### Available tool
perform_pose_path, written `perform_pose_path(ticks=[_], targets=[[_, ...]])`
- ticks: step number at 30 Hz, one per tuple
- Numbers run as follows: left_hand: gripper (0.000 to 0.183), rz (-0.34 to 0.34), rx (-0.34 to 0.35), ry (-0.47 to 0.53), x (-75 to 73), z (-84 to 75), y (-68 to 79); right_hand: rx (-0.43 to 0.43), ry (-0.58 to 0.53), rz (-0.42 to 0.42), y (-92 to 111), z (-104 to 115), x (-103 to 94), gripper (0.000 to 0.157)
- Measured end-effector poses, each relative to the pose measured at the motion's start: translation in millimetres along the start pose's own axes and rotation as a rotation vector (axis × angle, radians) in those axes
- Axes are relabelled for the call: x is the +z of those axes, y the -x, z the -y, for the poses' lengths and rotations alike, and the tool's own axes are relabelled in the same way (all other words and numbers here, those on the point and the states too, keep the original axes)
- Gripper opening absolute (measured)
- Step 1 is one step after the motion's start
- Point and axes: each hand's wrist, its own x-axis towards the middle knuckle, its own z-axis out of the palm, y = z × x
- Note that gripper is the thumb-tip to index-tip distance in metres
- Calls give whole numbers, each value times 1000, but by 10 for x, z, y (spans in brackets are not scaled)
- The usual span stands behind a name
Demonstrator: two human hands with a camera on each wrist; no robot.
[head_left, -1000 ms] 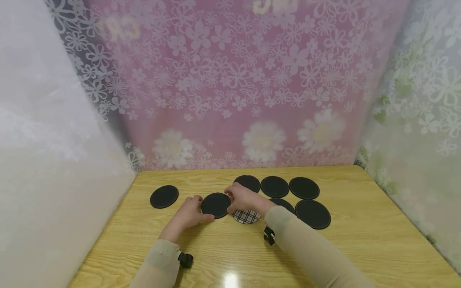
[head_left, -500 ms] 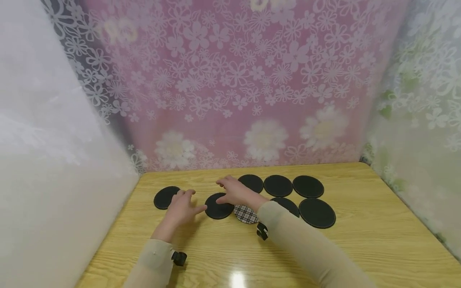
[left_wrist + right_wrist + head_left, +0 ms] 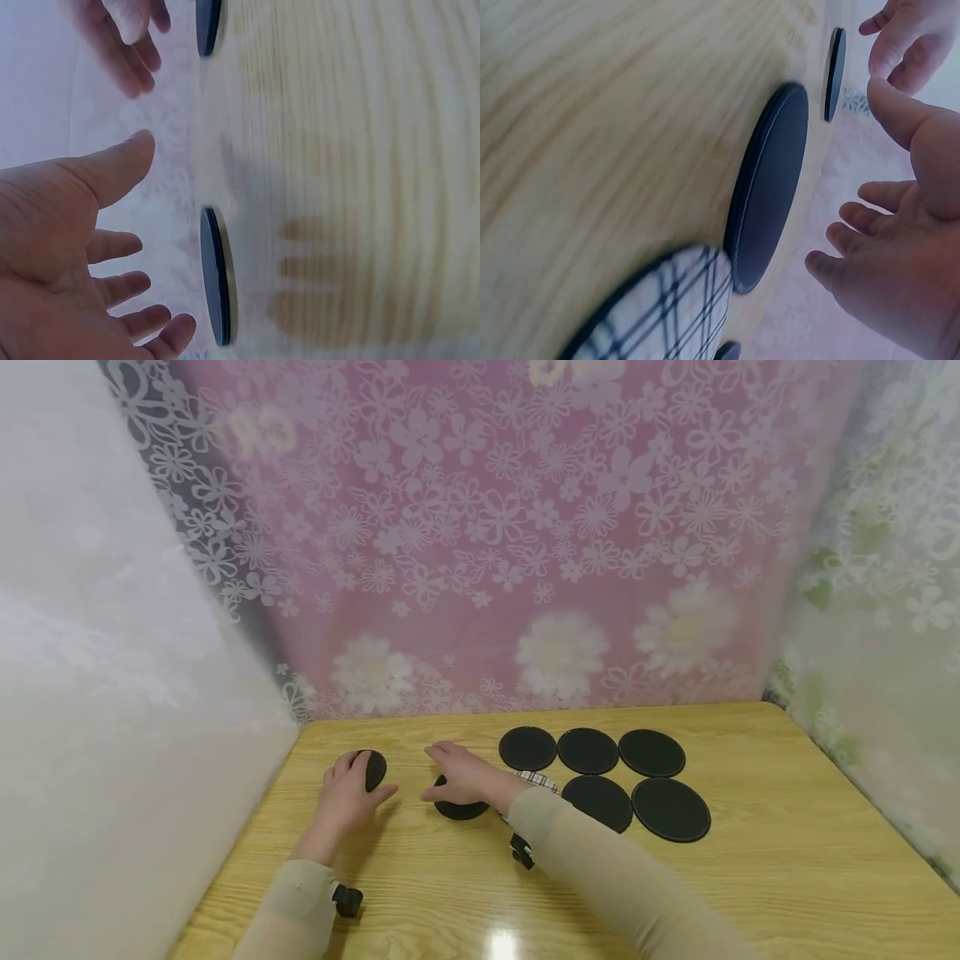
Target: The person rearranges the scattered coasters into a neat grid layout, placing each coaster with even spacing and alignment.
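Over the far-left black round coaster (image 3: 377, 770) hovers my left hand (image 3: 347, 795), fingers and thumb spread. The left wrist view shows this coaster (image 3: 215, 276) flat on the table, apart from the fingertips. My right hand (image 3: 467, 776) hangs with spread fingers above another black coaster (image 3: 460, 811), hiding part of it. In the right wrist view a gap separates that stitched-edge coaster (image 3: 772, 191) from the hand. A plaid-faced coaster (image 3: 679, 304) adjoins it and is mostly covered by my right arm in the head view. Neither hand holds anything.
Several more black coasters lie to the right in two rows, among them a back-row one (image 3: 588, 751) and a front-row one (image 3: 671, 810). The wooden table (image 3: 450, 885) is bounded by a pink flowered curtain (image 3: 480, 568) behind and pale sheets at both sides.
Both hands have let go of the middle black coaster, which stays beside the plaid one. The left hand has moved left over the far-left coaster; the right hand has shifted slightly left.
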Motion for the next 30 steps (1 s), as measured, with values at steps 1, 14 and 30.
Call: perform_pose_path(ticks=[1, 14, 30], targets=[[88, 4, -8, 3, -8, 40, -14, -1, 11, -5, -9, 23, 15, 86], [98, 53, -123, 88, -29, 446, -192, 31, 134, -18, -132, 237, 166, 88], [99, 91, -181, 24, -107, 539, -291, 68, 223, -8, -222, 342, 256, 84]])
